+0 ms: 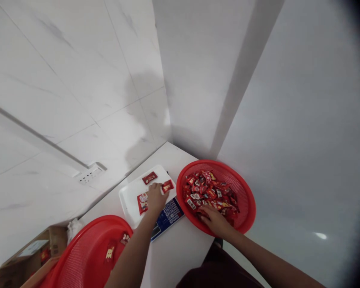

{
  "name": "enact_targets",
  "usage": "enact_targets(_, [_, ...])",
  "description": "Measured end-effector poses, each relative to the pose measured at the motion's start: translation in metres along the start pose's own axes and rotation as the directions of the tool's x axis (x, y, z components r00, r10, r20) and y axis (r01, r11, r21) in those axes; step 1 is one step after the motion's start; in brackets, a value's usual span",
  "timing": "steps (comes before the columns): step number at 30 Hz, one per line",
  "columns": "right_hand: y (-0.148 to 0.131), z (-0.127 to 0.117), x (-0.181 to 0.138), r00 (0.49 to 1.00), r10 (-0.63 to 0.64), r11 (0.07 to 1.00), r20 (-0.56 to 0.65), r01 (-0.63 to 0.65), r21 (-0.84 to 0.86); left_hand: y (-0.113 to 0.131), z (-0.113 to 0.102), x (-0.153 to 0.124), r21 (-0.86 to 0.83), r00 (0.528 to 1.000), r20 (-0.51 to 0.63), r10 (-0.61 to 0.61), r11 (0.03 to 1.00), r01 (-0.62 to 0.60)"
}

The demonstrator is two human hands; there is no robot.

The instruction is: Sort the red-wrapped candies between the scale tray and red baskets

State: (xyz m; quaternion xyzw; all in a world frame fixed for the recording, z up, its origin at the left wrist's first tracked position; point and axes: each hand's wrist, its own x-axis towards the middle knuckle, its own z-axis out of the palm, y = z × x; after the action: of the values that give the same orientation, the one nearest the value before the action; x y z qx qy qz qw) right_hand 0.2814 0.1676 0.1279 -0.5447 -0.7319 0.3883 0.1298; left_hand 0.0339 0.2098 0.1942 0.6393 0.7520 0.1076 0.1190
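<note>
Over the white tray [132, 200] of a weighing scale, my left hand [156, 198] pinches a small red snack packet [168, 186]. Another red packet [150, 178] lies towards the tray's far edge, and one more [142, 203] lies beside my left hand, partly covered by it. My right hand [215, 221] reaches into the near side of a red plastic basket [246, 200], its fingers curled in among many small red packets [211, 192]. What those fingertips hold is hidden. The scale's blue keypad [171, 212] shows partly behind my left forearm.
Another red basket [78, 256] with a few packets [110, 253] stands at the lower left, beside an open cardboard box [27, 256]. Walls meet behind the white table [168, 156]. A socket strip [91, 174] is on the left wall.
</note>
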Motion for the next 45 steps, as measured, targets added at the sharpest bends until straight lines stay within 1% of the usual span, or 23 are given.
enact_targets(3, [-0.011, 0.004, 0.008, 0.998, -0.022, 0.997, 0.060, 0.027, -0.078, 0.040, 0.014, -0.007, -0.083, 0.992, 0.050, 0.119, 0.990, -0.115])
enact_targets(5, [-0.015, 0.007, 0.013, 0.996, -0.030, 0.992, 0.086, 0.041, -0.122, 0.056, 0.023, -0.011, -0.128, 0.984, 0.074, 0.159, 0.980, -0.149])
enact_targets(6, [-0.016, 0.008, 0.015, 0.995, -0.037, 0.989, 0.094, 0.049, -0.139, 0.060, 0.027, -0.013, -0.149, 0.982, 0.087, 0.168, 0.977, -0.154])
enact_targets(8, [-0.016, 0.011, 0.020, 0.993, -0.048, 0.983, 0.104, 0.065, -0.170, 0.060, 0.033, -0.018, -0.186, 0.978, 0.118, 0.173, 0.971, -0.149])
enact_targets(10, [-0.016, 0.012, 0.024, 0.991, -0.071, 0.978, 0.113, 0.092, -0.189, 0.055, 0.036, -0.023, -0.224, 0.974, 0.147, 0.172, 0.965, -0.137])
enact_targets(13, [-0.019, 0.010, 0.025, 0.989, -0.121, 0.979, 0.089, 0.133, -0.152, 0.047, 0.038, -0.032, -0.299, 0.972, 0.161, 0.172, 0.947, -0.118])
enact_targets(15, [-0.022, 0.006, 0.022, 0.988, -0.152, 0.986, 0.035, 0.154, -0.066, 0.046, 0.040, -0.037, -0.367, 0.973, 0.160, 0.167, 0.925, -0.099])
enact_targets(17, [-0.025, 0.001, 0.018, 0.987, -0.162, 0.984, -0.021, 0.163, 0.067, 0.047, 0.042, -0.041, -0.449, 0.974, 0.166, 0.157, 0.891, -0.067])
enact_targets(21, [-0.031, -0.010, 0.011, 0.991, -0.107, 0.931, -0.080, 0.128, 0.341, 0.049, 0.047, -0.046, -0.628, 0.969, 0.216, 0.119, 0.777, 0.044])
enact_targets(23, [-0.035, -0.015, 0.008, 0.997, -0.043, 0.885, -0.063, 0.067, 0.462, 0.050, 0.049, -0.049, -0.700, 0.963, 0.252, 0.099, 0.706, 0.111])
enact_targets(25, [-0.039, -0.018, 0.006, 0.998, 0.056, 0.817, -0.028, -0.030, 0.576, 0.049, 0.049, -0.050, -0.744, 0.956, 0.283, 0.072, 0.646, 0.171])
enact_targets(27, [-0.042, -0.020, 0.004, 0.988, 0.156, 0.734, 0.011, -0.123, 0.668, 0.046, 0.049, -0.049, -0.764, 0.957, 0.290, 0.025, 0.607, 0.216])
enact_targets(29, [-0.042, -0.020, 0.000, 0.977, 0.208, 0.668, 0.042, -0.174, 0.724, 0.039, 0.047, -0.044, -0.767, 0.963, 0.265, -0.046, 0.596, 0.240])
enact_targets(31, [-0.038, -0.018, -0.004, 0.975, 0.213, 0.631, 0.065, -0.188, 0.753, 0.025, 0.042, -0.032, -0.749, 0.967, 0.218, -0.132, 0.613, 0.252])
enact_targets(34, [-0.025, -0.014, -0.011, 0.975, 0.205, 0.612, 0.082, -0.193, 0.767, -0.006, 0.030, -0.008, -0.670, 0.956, 0.127, -0.264, 0.688, 0.279])
enact_targets(35, [-0.019, -0.013, -0.014, 0.975, 0.206, 0.620, 0.080, -0.193, 0.760, -0.016, 0.026, 0.000, -0.628, 0.950, 0.092, -0.299, 0.723, 0.288])
enact_targets(37, [-0.006, -0.010, -0.019, 0.975, 0.211, 0.672, 0.066, -0.194, 0.715, -0.036, 0.018, 0.014, -0.529, 0.944, 0.016, -0.329, 0.798, 0.287])
enact_targets(39, [0.006, -0.008, -0.025, 0.979, 0.198, 0.740, 0.042, -0.178, 0.649, -0.051, 0.014, 0.026, -0.421, 0.953, -0.045, -0.299, 0.871, 0.253])
enact_targets(41, [0.016, -0.007, -0.030, 0.983, 0.184, 0.785, 0.027, -0.163, 0.598, -0.060, 0.013, 0.035, -0.321, 0.971, -0.065, -0.229, 0.926, 0.197])
enact_targets(45, [0.023, -0.012, -0.041, 0.977, 0.208, 0.813, 0.048, -0.200, 0.547, -0.071, 0.020, 0.048, -0.175, 0.994, -0.001, -0.105, 0.979, 0.103])
